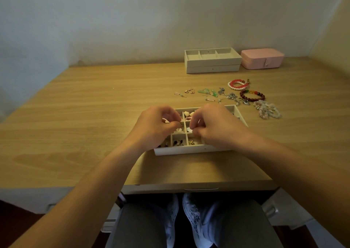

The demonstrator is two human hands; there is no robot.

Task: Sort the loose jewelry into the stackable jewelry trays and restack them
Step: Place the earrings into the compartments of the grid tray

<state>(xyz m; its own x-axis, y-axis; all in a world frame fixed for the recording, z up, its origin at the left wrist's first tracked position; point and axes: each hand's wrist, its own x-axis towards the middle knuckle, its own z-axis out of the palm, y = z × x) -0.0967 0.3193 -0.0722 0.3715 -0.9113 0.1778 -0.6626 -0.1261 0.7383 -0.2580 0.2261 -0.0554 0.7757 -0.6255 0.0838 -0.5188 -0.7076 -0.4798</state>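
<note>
**Brown wooden desk [94,115]: little boxes for little things**

A white tray with many small square boxes [189,150] sits close to the person, easy to reach. The left hand [153,128] and the right hand [214,126] hover over its middle, fingers curled, tips nearly meeting; if they pinch anything, I cannot tell. Loose bead bracelets [251,95] wait behind, near two stacked white trays [212,66].

Desk [94,115] — matt wood grain; trays [213,66] — matt off-white; pink box [262,58] looks smooth, leather-like; bracelets [251,95] are glossy beads.
</note>
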